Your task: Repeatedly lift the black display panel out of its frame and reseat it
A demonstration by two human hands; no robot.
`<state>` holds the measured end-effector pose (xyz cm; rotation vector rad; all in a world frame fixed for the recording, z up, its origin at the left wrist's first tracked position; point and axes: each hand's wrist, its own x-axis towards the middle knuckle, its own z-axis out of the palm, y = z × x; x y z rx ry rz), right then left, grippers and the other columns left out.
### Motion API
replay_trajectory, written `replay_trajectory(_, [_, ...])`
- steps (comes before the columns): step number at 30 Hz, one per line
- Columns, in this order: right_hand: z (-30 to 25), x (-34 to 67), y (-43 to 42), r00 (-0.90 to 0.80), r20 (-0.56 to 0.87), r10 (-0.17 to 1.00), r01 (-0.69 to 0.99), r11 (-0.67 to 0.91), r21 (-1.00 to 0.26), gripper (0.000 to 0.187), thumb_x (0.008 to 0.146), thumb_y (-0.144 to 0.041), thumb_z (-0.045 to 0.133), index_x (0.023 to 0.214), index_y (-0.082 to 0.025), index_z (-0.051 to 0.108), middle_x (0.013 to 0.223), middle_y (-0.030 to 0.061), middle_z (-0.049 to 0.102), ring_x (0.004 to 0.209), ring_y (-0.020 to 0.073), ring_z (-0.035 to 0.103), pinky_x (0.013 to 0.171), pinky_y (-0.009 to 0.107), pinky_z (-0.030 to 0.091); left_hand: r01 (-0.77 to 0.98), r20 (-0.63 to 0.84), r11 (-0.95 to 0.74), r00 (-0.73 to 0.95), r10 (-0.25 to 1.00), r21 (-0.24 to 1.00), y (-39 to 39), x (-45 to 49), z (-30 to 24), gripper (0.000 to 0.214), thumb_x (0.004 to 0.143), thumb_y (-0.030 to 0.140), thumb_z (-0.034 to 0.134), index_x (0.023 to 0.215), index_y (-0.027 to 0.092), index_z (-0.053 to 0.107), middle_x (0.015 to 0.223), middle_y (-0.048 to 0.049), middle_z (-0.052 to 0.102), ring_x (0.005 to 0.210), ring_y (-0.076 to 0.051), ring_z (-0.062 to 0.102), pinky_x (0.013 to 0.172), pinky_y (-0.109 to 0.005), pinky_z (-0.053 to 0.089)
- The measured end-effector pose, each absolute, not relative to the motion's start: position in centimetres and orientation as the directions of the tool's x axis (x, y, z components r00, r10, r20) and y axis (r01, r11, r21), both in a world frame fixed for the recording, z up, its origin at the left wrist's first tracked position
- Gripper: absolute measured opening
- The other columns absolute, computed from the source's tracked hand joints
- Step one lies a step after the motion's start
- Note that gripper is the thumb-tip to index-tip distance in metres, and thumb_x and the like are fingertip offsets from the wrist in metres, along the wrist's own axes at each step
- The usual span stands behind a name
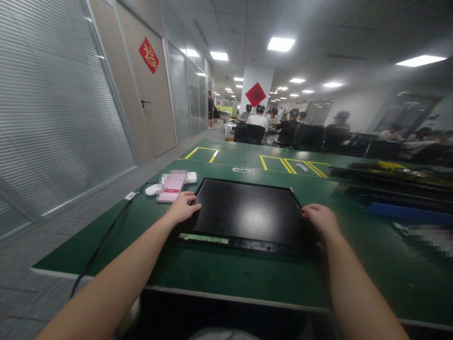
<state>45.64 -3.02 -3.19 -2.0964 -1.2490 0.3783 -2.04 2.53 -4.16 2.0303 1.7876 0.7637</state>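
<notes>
A black LCD screen panel (247,208) lies face up on the green tabletop (244,274) in front of me. Along its near edge, at the left, runs a green circuit board strip (204,239). My left hand (182,208) grips the panel's left edge, thumb and fingers bent at the frame. At the opposite edge, my right hand (322,220) has its fingers closed on the rim, the underside of its grip hidden. Just beyond my left hand is a phone with a pink screen (171,188).
White rounded objects (152,190) flank the phone. A black cable (106,236) hangs over the left edge. Yellow tape (283,165) marks the far tabletop, near small thin items (243,170). A blurred stack of dark panels (385,182) and a blue object (406,213) occupy the right. Several people sit beyond.
</notes>
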Motion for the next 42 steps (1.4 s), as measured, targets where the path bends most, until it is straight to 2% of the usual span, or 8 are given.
replay_trajectory(13, [-3.2, 45.5, -3.2, 0.498, 0.104, 0.861, 0.708, -0.334, -0.622, 0.026, 0.074, -0.033, 0.054, 0.084, -0.023, 0.075, 0.08, 0.0043, 0.075, 0.078, 0.0221, 0.066, 0.061, 0.029, 0.042, 0.826, 0.188, -0.193, 0.107, 0.976, 0.53, 2.7, -2.3, -4.5, 0.05, 0.073, 0.047, 0.062, 0.108, 0.012, 0.072, 0.131, -0.0156, 0.056, 0.123, -0.033, 0.053, 0.108, -0.042, 0.04])
replay_trajectory(15, [-3.2, 45.5, -3.1, 0.503, 0.105, 0.858, 0.71, -0.341, -0.616, 0.026, 0.074, -0.034, 0.054, 0.084, -0.023, 0.075, 0.08, 0.0043, 0.074, 0.08, 0.0223, 0.066, 0.062, 0.029, 0.042, 0.819, 0.192, -0.203, 0.115, 0.975, 0.537, 2.5, -2.1, -4.4, 0.053, 0.073, 0.046, 0.062, 0.113, 0.012, 0.071, 0.131, -0.016, 0.055, 0.123, -0.033, 0.053, 0.109, -0.042, 0.039])
replay_trajectory(20, [-3.2, 45.4, -3.1, 0.503, 0.103, 0.858, 0.711, -0.343, -0.614, 0.025, 0.074, -0.033, 0.054, 0.082, -0.022, 0.075, 0.079, 0.0052, 0.074, 0.08, 0.023, 0.066, 0.063, 0.03, 0.043, 0.785, 0.224, -0.262, 0.16, 0.961, 0.561, 1.8, -1.6, -4.0, 0.06, 0.072, 0.047, 0.063, 0.124, 0.017, 0.065, 0.134, -0.0133, 0.051, 0.125, -0.032, 0.051, 0.11, -0.043, 0.037])
replay_trajectory(24, [-3.2, 45.3, -3.1, 0.486, 0.128, 0.864, 0.735, -0.326, -0.594, 0.024, 0.074, -0.031, 0.055, 0.083, -0.023, 0.076, 0.083, 0.0046, 0.074, 0.081, 0.0228, 0.066, 0.064, 0.029, 0.043, 0.794, 0.218, -0.354, 0.282, 0.935, 0.493, 1.2, -1.8, -3.3, 0.066, 0.066, 0.053, 0.071, 0.124, 0.02, 0.066, 0.139, -0.0142, 0.049, 0.13, -0.037, 0.046, 0.111, -0.05, 0.034])
replay_trajectory(29, [-2.9, 44.4, -3.3, 0.45, 0.186, 0.873, 0.767, -0.271, -0.582, 0.024, 0.076, -0.028, 0.056, 0.089, -0.023, 0.075, 0.091, 0.0041, 0.074, 0.09, 0.0223, 0.066, 0.076, 0.03, 0.046, 0.725, 0.179, -0.485, 0.461, 0.869, 0.49, 0.4, -2.2, -2.0, 0.07, 0.064, 0.053, 0.076, 0.127, 0.025, 0.064, 0.148, -0.0138, 0.044, 0.136, -0.037, 0.04, 0.113, -0.049, 0.031])
replay_trajectory(33, [-3.0, 43.4, -3.2, 0.322, 0.206, 0.924, 0.782, -0.137, -0.608, 0.035, 0.077, -0.026, 0.056, 0.106, -0.022, 0.074, 0.107, 0.0042, 0.073, 0.098, 0.0208, 0.065, 0.088, 0.03, 0.046, 0.696, 0.108, -0.514, 0.539, 0.835, 0.501, -0.3, -2.2, -1.3, 0.067, 0.067, 0.048, 0.077, 0.13, 0.028, 0.063, 0.151, -0.0123, 0.042, 0.138, -0.036, 0.039, 0.113, -0.048, 0.031])
replay_trajectory(38, [-3.2, 42.5, -3.3, 0.133, 0.173, 0.976, 0.81, -0.006, -0.587, 0.046, 0.079, -0.023, 0.056, 0.123, -0.023, 0.068, 0.127, 0.0041, 0.066, 0.115, 0.021, 0.061, 0.102, 0.031, 0.042, 0.658, 0.062, -0.541, 0.604, 0.794, 0.524, -0.5, -2.4, -1.0, 0.067, 0.068, 0.045, 0.078, 0.131, 0.031, 0.062, 0.152, -0.0096, 0.042, 0.138, -0.034, 0.04, 0.112, -0.045, 0.033])
replay_trajectory(42, [-3.2, 42.1, -3.6, 0.097, 0.124, 0.988, 0.824, -0.01, -0.567, 0.046, 0.081, -0.024, 0.057, 0.126, -0.022, 0.067, 0.129, 0.0042, 0.064, 0.122, 0.0213, 0.058, 0.106, 0.031, 0.039, 0.63, 0.063, -0.554, 0.628, 0.776, 0.544, -0.5, -2.4, -0.9, 0.071, 0.064, 0.044, 0.082, 0.131, 0.031, 0.062, 0.151, -0.0088, 0.043, 0.137, -0.034, 0.042, 0.112, -0.045, 0.033])
